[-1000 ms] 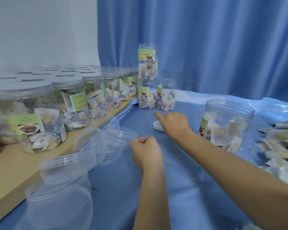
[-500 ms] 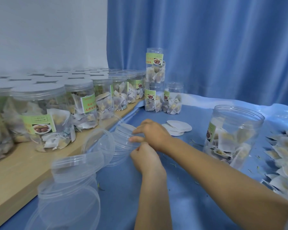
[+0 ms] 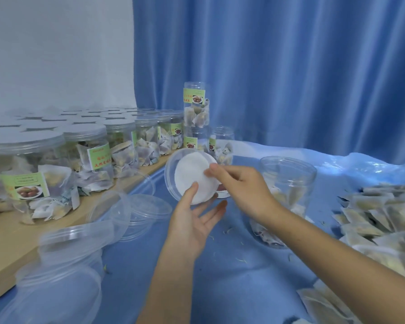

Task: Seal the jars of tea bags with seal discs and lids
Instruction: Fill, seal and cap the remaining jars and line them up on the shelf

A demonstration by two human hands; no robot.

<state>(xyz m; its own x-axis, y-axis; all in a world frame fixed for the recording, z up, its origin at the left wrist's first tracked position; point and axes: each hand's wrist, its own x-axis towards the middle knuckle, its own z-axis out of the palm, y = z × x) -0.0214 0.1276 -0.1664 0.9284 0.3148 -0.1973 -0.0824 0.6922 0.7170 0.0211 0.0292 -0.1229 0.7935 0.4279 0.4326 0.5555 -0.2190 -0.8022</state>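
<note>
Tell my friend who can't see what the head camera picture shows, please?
A person's left hand holds up a clear plastic lid while the right hand pinches a white seal disc into it. An open jar of tea bags waits on the blue cloth, with lidded jars lined up at left.

Left hand (image 3: 194, 220) now raises clear lid (image 3: 173, 169), right hand (image 3: 241, 185) presses seal disc (image 3: 192, 176) inside
</note>
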